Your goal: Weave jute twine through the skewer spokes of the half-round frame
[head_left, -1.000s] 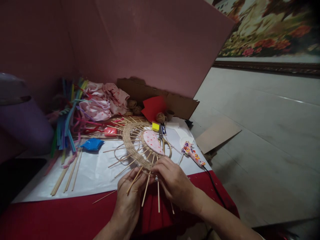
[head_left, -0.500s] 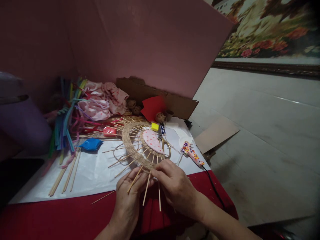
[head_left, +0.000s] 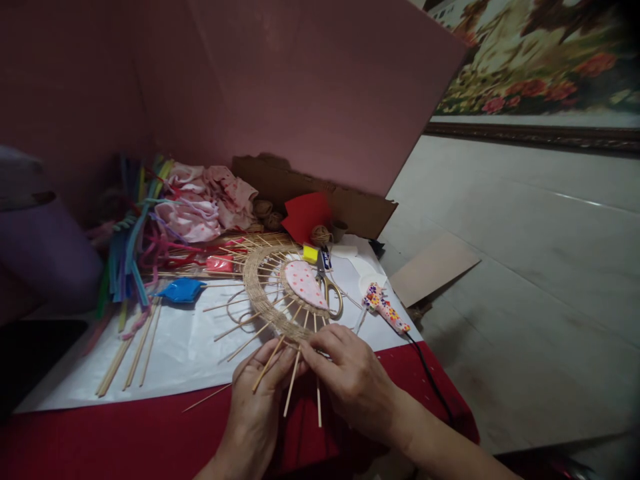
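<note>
Both hands hold the near edge of a round woven twine piece [head_left: 259, 293] with thin wooden sticks radiating out past its rim. Its half-round middle is covered in pink dotted fabric [head_left: 303, 283]. My left hand [head_left: 257, 393] grips the lower left of the twine band, its fingers curled beneath and around the sticks. On the lower right, my right hand [head_left: 347, 373] pinches the band between thumb and fingers. Gold-handled scissors [head_left: 331, 293] lie just behind the woven piece. A floral-patterned glue gun [head_left: 385, 308] rests to the right, with a black cord running off it.
A blue packet [head_left: 181, 290] and loose sticks [head_left: 135, 353] lie on white sheeting [head_left: 75, 373] at left. Behind are pipe cleaners [head_left: 127, 247], crumpled pink fabric [head_left: 210, 200], red paper [head_left: 306, 215] and a twine ball [head_left: 321, 235]. A pink board [head_left: 300, 93] stands at the back.
Hardly anything differs. Both hands and the woven piece have shifted very slightly, with the same grip on the band.
</note>
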{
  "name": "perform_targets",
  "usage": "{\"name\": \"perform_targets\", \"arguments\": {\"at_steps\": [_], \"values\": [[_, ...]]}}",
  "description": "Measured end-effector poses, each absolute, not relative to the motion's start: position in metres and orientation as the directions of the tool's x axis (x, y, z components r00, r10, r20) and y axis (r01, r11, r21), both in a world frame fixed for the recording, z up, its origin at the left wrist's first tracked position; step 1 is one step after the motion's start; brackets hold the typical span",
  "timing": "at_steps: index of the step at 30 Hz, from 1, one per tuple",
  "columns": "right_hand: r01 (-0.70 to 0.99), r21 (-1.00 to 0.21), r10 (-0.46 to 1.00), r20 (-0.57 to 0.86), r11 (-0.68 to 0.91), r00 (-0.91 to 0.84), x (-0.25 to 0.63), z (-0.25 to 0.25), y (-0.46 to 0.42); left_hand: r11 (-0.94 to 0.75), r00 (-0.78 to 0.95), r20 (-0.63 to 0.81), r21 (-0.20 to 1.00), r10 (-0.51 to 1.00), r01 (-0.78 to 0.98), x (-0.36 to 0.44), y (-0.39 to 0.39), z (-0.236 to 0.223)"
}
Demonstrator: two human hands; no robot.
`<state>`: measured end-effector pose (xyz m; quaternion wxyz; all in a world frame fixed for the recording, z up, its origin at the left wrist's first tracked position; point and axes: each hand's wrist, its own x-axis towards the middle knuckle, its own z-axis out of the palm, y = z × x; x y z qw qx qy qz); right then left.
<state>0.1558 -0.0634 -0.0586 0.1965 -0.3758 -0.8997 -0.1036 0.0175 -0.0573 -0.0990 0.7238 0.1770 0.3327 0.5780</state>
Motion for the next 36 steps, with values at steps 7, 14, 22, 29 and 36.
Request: {"name": "perform_targets", "arguments": {"at_steps": [7, 14, 22, 29, 36], "values": [[0.720, 0.055, 0.625, 0.452, 0.692, -0.636, 0.1589, -0.0608, -0.0634, 0.272, 0.117, -0.272, 0.648, 0.955, -0.712, 0.0168, -0.0575, -0.0982], [0.724, 0.077, 0.628, 0.439, 0.686, -0.642, 0.1568, -0.0606, -0.0631, 0.287, 0.140, -0.263, 0.683, 0.955, -0.672, 0.0162, -0.0601, -0.0980], [0.721, 0.085, 0.629, 0.426, 0.688, -0.650, 0.1544, -0.0592, -0.0612, 0.246, 0.182, -0.169, 0.756, 0.969, -0.607, 0.0158, -0.0631, -0.0968], [0.716, 0.095, 0.615, 0.444, 0.691, -0.652, 0.1552, -0.0603, -0.0612, 0.265, 0.205, -0.173, 0.743, 0.963, -0.615, 0.0159, -0.0636, -0.0953], [0.727, 0.090, 0.633, 0.428, 0.681, -0.645, 0.1552, -0.0621, -0.0627, 0.285, 0.220, -0.185, 0.708, 0.958, -0.646, 0.0167, -0.0638, -0.0934]]}}
